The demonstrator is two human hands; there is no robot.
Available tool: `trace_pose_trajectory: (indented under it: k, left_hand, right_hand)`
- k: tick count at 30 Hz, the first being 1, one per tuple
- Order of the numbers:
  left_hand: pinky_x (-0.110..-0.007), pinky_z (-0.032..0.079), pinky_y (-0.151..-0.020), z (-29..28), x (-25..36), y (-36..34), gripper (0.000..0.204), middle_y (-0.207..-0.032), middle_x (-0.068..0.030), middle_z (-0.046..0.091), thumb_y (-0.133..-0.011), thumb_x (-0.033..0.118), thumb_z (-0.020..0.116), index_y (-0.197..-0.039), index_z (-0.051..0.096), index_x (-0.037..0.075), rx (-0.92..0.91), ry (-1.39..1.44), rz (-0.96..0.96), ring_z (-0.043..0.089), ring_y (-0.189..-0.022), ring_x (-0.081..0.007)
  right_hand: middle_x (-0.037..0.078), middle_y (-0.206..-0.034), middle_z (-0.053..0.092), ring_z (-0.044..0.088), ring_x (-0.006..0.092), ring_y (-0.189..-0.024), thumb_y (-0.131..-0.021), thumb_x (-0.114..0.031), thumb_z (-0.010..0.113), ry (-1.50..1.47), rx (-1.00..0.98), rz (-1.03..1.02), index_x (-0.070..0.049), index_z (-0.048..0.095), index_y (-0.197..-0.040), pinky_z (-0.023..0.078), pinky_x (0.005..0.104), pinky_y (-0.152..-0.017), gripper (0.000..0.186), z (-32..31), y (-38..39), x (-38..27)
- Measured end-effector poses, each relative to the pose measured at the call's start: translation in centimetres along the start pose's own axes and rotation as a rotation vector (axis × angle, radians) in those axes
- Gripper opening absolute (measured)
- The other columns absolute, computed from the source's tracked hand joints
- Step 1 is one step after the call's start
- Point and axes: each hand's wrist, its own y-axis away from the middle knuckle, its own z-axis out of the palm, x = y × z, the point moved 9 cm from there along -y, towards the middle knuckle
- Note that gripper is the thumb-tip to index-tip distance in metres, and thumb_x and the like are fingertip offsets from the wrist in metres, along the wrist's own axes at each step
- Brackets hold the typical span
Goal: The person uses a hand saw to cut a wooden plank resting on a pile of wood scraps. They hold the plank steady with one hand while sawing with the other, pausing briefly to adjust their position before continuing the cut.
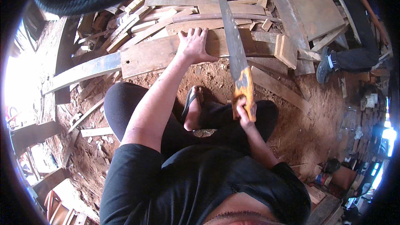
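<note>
A wide wooden board [146, 58] lies crosswise in front of my knees. Pressing flat on top of it is my left hand [193, 46], fingers spread and thumb pointing right. My right hand [242, 109] grips the yellow handle of a hand saw [235, 43], near my right knee. The blade points away from me and crosses the board to the right of my left hand, its tip over the wood pile. Whether the teeth have cut into the board cannot be made out.
Scrap wood pieces [179, 14] are heaped beyond the board. At its right end stands a short block [286, 52]. Another person's shoe [323, 66] and leg are at the far right. Large panels [312, 4] lean at the back right. A dark braided cable [100, 2] hangs across the upper left.
</note>
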Motion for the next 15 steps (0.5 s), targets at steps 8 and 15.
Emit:
trace_pose_trajectory:
  k: [8,15]
  left_hand:
    - [-0.07,0.024,-0.12,0.0,0.1,-0.1,0.133,-0.154,-0.0211,0.047,-0.063,0.075,0.084,-0.162,0.032,0.004,0.035,-0.012,0.002,0.04,-0.148,-0.0395]
    - [-0.069,0.026,-0.118,0.4,-0.1,-0.5,0.134,-0.151,-0.0196,0.049,-0.06,0.078,0.083,-0.16,0.035,0.002,0.071,-0.027,0.006,0.044,-0.144,-0.0359]
  right_hand:
    - [0.0,-0.063,0.047,0.043,0.008,-0.048,-0.098,-0.008,0.059,-0.353,0.032,0.128,-0.006,0.053,-0.092,0.036,0.0255,-0.044,0.01,0.2,-1.5,-0.1]
    - [-0.005,-0.064,0.046,0.042,0.0046,-0.048,-0.102,-0.011,0.063,-0.382,0.054,0.384,-0.012,0.054,-0.093,0.035,0.0235,-0.043,0.013,1.1,-13.2,0.1]
